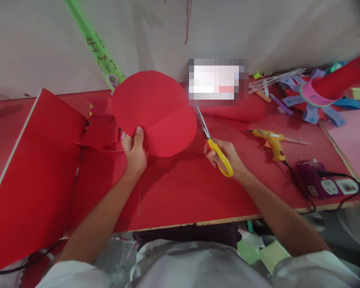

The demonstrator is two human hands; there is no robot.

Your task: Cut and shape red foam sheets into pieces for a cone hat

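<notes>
Red paper covers most of what I see: a red tabletop (pixel 183 192) runs across the view, and a red paper disc (pixel 156 112) is held up above it, near the middle. My left hand (pixel 135 152) pinches the disc at its lower left edge, thumb on the front face and fingers behind, so that grip is closed on the paper. A faint crease runs across the disc from the middle toward its right side.

My right hand (pixel 225 156) holds yellow-handled scissors (pixel 211 142), fingers through the loops and closed around them. The blades point up and to the left, ending just beside the disc's right edge; I cannot tell whether they touch the paper or how far they are parted.

To the left, a large red board (pixel 33 180) with a pale edge stands tilted, and a piece of red paper with a scalloped edge (pixel 100 130) lies between it and the disc. A green tube with dark writing (pixel 97 46) leans against the pale wall behind.

To the right of the scissors, a yellow glue gun (pixel 271 140) lies on the tabletop, its black cord running to a purple power strip (pixel 324 180) near the front edge. Farther back on the right sit purple and blue paper strips (pixel 312 112) around a red roll with a pink band (pixel 342 80), plus a few thin pale sticks (pixel 276 78).
</notes>
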